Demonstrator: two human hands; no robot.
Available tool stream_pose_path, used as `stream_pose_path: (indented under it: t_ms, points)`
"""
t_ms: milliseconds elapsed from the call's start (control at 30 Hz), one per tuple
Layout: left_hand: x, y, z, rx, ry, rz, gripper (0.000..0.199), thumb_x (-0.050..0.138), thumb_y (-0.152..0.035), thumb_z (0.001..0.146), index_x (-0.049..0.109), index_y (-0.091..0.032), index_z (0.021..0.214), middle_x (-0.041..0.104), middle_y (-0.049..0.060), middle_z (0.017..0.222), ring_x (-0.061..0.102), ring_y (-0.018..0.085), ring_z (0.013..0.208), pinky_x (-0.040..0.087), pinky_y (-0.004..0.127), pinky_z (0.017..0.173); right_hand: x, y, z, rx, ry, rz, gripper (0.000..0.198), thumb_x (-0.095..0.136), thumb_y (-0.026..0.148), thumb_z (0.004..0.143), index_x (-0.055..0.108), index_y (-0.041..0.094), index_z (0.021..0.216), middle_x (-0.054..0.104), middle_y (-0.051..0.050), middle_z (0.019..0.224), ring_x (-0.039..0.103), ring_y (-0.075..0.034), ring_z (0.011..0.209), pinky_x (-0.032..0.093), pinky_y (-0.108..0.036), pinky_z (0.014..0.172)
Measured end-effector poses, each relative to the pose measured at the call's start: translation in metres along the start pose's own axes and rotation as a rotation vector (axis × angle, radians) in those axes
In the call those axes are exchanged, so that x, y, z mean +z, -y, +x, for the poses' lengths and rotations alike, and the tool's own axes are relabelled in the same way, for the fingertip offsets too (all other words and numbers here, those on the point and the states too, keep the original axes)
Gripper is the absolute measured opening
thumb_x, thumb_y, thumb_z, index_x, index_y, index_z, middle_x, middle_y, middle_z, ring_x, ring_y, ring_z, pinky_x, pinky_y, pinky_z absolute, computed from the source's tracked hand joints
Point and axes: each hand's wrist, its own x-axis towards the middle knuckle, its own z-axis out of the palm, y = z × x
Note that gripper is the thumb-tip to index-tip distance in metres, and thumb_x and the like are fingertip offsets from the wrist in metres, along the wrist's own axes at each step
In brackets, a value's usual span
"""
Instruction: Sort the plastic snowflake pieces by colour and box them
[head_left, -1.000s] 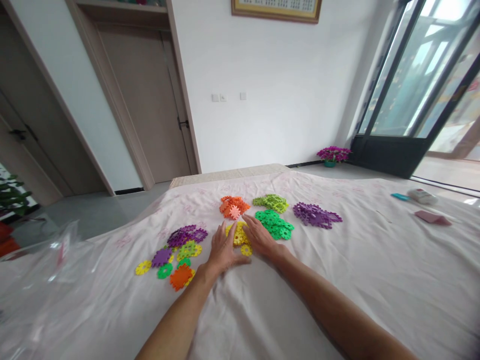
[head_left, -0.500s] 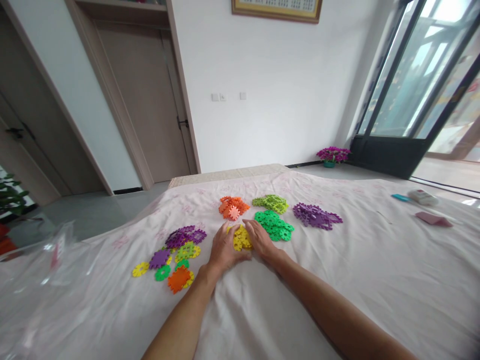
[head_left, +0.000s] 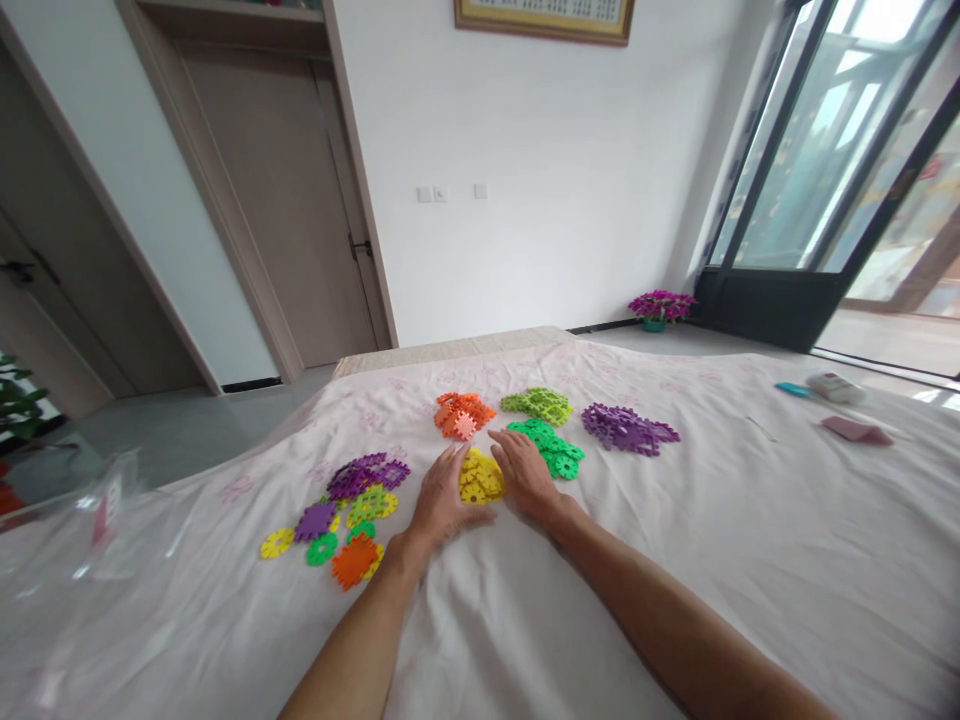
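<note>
A heap of yellow notched plastic discs (head_left: 480,477) lies on the bed between my hands. My left hand (head_left: 444,495) curves along its left side, fingers stretched forward and thumb in front of the heap. On the other side is my right hand (head_left: 527,475), open, its fingers extended beside the yellow discs and partly covering the green discs (head_left: 551,447). Whether either palm touches the heap I cannot tell. Beyond are orange square pieces (head_left: 463,414) and lime-green pieces (head_left: 538,404). Purple pieces (head_left: 630,428) form a separate pile to the right.
Mixed pieces lie at left, among them purple frames (head_left: 367,474), an orange square (head_left: 356,561) and a yellow disc (head_left: 277,543). A clear plastic bag (head_left: 82,540) rests at the far left. On the right are a pink item (head_left: 856,430) and a white packet (head_left: 836,388).
My hands have spread slightly apart, showing more of the yellow heap. The right hand has shifted a little away from it, and the whole view has turned slightly.
</note>
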Motion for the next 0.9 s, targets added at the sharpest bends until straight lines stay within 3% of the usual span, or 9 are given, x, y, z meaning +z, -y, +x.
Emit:
stream_pose_path:
  t_ms: [67,233,400,500,667,800,900]
  points:
    - [-0.006,0.001,-0.005,0.025,-0.022,-0.04,0.109,0.079,-0.063,0.061,0.032,-0.022,0.15,0.036,0.017,0.153,0.032,0.034,0.143,0.028,0.051,0.117,-0.01,-0.009,0.001,0.019,-0.028,-0.165,0.042,0.035,0.038,0.102,0.059,0.021,0.132,0.061,-0.008,0.133,0.044,-0.027,0.133,0.029,-0.046,0.114]
    - [-0.021,0.004,-0.013,-0.025,-0.127,-0.059,0.062,0.048,-0.053,0.093,0.038,-0.021,0.145,0.045,0.013,0.147,0.039,0.024,0.14,0.03,0.043,0.118,-0.02,-0.034,0.0,-0.021,0.079,-0.401,0.038,0.048,0.041,0.097,0.06,0.028,0.131,0.058,-0.004,0.139,0.031,-0.03,0.141,0.01,-0.054,0.119]
    - [-0.04,0.011,-0.015,-0.032,-0.266,0.05,0.04,0.044,-0.037,0.096,0.052,-0.021,0.132,0.057,0.01,0.135,0.049,0.022,0.131,0.037,0.042,0.114,-0.018,-0.047,-0.001,0.003,0.159,-0.433,0.035,0.042,0.034,0.099,0.064,0.03,0.126,0.061,-0.002,0.135,0.037,-0.027,0.137,0.012,-0.052,0.118]
    - [-0.063,0.017,-0.018,-0.019,-0.305,0.186,0.037,0.048,-0.029,0.092,0.057,-0.02,0.126,0.059,0.011,0.133,0.051,0.023,0.129,0.038,0.043,0.113,-0.02,-0.048,-0.001,0.019,0.118,-0.442,0.035,0.042,0.034,0.099,0.064,0.029,0.126,0.059,-0.004,0.137,0.037,-0.027,0.137,0.014,-0.05,0.118]
    - [-0.115,0.035,-0.035,-0.148,-0.37,0.434,0.036,0.049,-0.031,0.091,0.059,-0.021,0.124,0.06,0.009,0.133,0.05,0.026,0.13,0.037,0.045,0.112,-0.019,-0.044,0.001,0.02,0.04,-0.426,0.041,0.044,0.038,0.099,0.059,0.024,0.134,0.054,-0.007,0.142,0.035,-0.027,0.138,0.019,-0.046,0.117]
    - [-0.148,0.067,-0.064,-0.242,-0.381,0.557,0.04,0.046,-0.039,0.091,0.061,-0.02,0.123,0.063,0.01,0.129,0.052,0.028,0.126,0.039,0.044,0.109,-0.012,-0.043,0.003,0.009,0.026,-0.409,0.04,0.044,0.035,0.099,0.058,0.023,0.134,0.055,-0.007,0.141,0.038,-0.027,0.136,0.021,-0.044,0.116]
    - [-0.16,0.094,-0.085,-0.359,-0.349,0.593,0.046,0.041,-0.045,0.092,0.06,-0.02,0.126,0.064,0.011,0.128,0.055,0.028,0.124,0.041,0.041,0.106,-0.007,-0.043,0.001,0.002,0.012,-0.417,0.037,0.044,0.033,0.099,0.061,0.023,0.13,0.057,-0.008,0.138,0.039,-0.026,0.134,0.022,-0.043,0.115]
